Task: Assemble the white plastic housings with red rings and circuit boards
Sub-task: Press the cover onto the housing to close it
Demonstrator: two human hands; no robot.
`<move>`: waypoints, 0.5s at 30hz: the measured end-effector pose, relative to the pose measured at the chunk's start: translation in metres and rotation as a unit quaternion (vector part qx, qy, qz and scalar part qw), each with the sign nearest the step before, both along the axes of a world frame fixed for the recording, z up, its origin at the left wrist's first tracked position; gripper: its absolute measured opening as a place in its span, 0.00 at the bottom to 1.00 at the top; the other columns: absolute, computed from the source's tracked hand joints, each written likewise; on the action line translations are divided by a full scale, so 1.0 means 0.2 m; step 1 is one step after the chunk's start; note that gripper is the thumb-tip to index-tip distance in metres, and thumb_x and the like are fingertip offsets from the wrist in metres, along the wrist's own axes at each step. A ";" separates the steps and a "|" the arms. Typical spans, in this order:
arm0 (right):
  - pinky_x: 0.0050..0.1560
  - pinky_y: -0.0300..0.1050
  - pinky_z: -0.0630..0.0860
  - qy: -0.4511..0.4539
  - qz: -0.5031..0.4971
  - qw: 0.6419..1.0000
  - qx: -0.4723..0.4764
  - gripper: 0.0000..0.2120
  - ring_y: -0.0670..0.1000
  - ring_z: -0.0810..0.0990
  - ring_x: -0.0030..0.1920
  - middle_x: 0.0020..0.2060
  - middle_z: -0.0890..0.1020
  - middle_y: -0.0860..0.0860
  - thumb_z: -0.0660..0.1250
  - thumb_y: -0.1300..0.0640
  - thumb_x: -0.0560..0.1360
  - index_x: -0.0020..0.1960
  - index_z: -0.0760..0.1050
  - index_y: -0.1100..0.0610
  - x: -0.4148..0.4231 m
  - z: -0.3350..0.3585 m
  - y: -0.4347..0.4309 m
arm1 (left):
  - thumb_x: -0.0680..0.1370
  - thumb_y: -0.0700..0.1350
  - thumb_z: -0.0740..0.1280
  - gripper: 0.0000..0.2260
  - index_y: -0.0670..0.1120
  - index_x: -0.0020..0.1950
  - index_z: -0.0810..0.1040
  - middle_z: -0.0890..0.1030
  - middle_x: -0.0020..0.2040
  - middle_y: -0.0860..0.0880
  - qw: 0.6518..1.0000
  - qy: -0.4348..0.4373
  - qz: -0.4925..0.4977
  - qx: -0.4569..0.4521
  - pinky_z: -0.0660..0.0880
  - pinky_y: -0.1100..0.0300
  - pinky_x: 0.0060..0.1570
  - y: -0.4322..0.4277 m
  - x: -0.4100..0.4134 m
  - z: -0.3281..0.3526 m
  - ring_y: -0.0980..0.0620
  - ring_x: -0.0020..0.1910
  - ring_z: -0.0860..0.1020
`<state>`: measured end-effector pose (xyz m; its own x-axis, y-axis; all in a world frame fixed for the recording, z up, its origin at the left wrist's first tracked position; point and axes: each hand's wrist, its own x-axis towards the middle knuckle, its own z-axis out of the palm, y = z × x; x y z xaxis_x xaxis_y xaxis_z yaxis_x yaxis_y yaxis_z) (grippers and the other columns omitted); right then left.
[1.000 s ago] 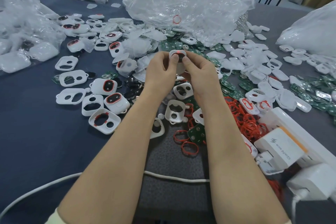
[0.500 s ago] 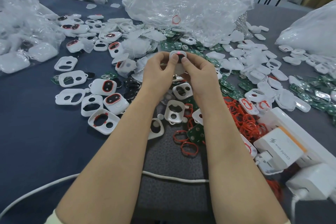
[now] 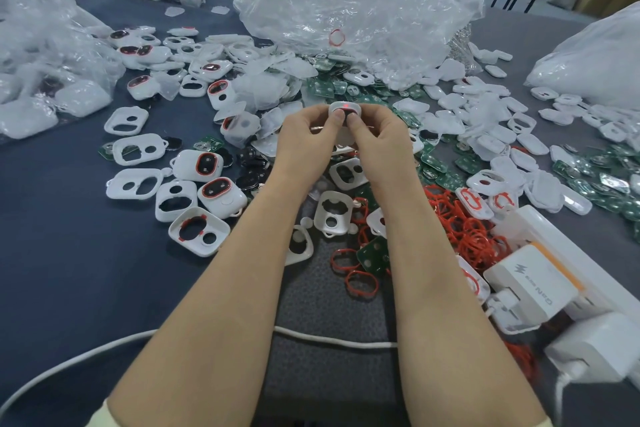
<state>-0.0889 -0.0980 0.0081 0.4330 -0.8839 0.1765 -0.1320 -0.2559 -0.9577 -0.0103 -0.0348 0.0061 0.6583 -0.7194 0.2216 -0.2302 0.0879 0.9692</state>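
Observation:
Both hands hold one white housing [image 3: 343, 108] with a red ring above the middle of the table. My left hand [image 3: 308, 139] grips its left side and my right hand [image 3: 375, 140] grips its right side, with both thumbs pressing side by side on its face. Loose red rings [image 3: 464, 225] lie in a heap at the right. Green circuit boards [image 3: 375, 255] lie below my right forearm and more [image 3: 325, 85] lie scattered behind the hands. Empty white housings [image 3: 334, 213] sit under my wrists. Finished housings with red rings [image 3: 204, 165] rest at the left.
Crumpled clear plastic bags [image 3: 346, 0] stand behind the hands, with others at the far left [image 3: 41, 45] and far right [image 3: 595, 59]. A white charger [image 3: 533, 284] and power strip [image 3: 561, 253] sit at the right edge. A white cable [image 3: 332, 340] crosses the table under my forearms.
My thumbs have moved closer together on the housing's face. The hands and the housing stay in nearly the same place.

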 end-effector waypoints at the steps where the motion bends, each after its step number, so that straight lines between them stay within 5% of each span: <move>1: 0.58 0.54 0.77 0.009 -0.006 1.000 -0.015 0.08 0.54 0.80 0.52 0.51 0.82 0.56 0.64 0.59 0.79 0.56 0.76 0.60 0.00 0.00 0.00 | 0.81 0.42 0.63 0.09 0.44 0.56 0.81 0.83 0.47 0.46 1.000 -0.002 -0.002 0.004 0.77 0.55 0.53 0.00 0.00 0.00 0.51 0.48 0.79; 10: 0.57 0.50 0.77 0.011 -0.009 0.999 -0.032 0.06 0.52 0.80 0.52 0.50 0.82 0.55 0.63 0.60 0.79 0.54 0.76 0.58 0.01 0.00 0.01 | 0.81 0.42 0.63 0.08 0.45 0.55 0.82 0.83 0.48 0.45 1.000 0.020 0.001 0.009 0.77 0.50 0.56 0.01 -0.01 0.01 0.45 0.52 0.81; 15: 0.59 0.54 0.77 -0.024 0.004 0.999 0.034 0.08 0.54 0.80 0.54 0.53 0.81 0.56 0.62 0.59 0.80 0.56 0.76 0.58 0.00 0.02 0.02 | 0.82 0.42 0.62 0.08 0.45 0.54 0.81 0.83 0.50 0.44 0.999 0.054 0.007 0.000 0.77 0.47 0.58 0.00 0.00 0.01 0.45 0.53 0.81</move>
